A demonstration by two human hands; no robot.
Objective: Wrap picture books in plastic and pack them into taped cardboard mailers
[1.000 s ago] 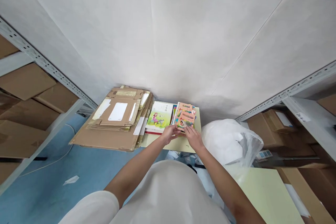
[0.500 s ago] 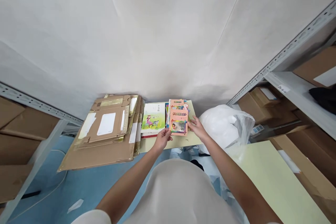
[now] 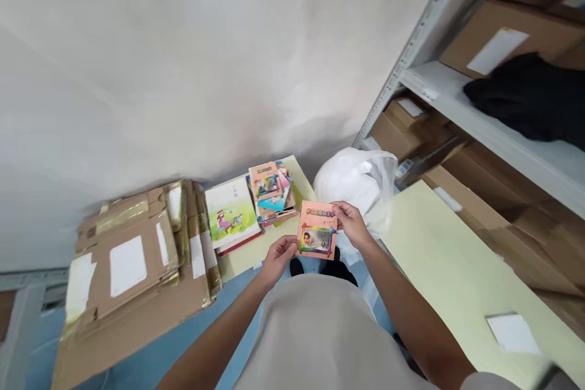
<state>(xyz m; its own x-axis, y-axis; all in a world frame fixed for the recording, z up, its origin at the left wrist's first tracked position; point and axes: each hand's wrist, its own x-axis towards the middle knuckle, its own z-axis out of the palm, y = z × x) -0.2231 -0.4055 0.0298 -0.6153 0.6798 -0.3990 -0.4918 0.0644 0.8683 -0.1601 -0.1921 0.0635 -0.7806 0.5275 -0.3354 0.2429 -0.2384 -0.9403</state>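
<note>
Here it is, right in front of me: the peach-coloured booklet, cover up, held in the air over my dark shoes, clear of both tables. My left hand has its lower left edge pinched between thumb and fingers; my right hand has hold of the upper right corner. Both hands grasping, one booklet shared between them! The cover shows printed characters across the top and a rainbow-framed photo below.

Just beyond, on the pale yellow table, there's an untidy pile of booklets, another peach cover lying on top and a blue one poking out at an angle. Left of that, a white picture book, a figure in a hat and a striped animal on green grass, resting on something with a red edge.

Over on the far left, a big stack of flattened cardboard, taped and labelled. To the right of the pile, a bulging white plastic bag, and nearer me a second pale table with a small white stack near its end. Above it, the metal shelving carries cardboard boxes and a heap of black fabric. Blue floor shows below.
</note>
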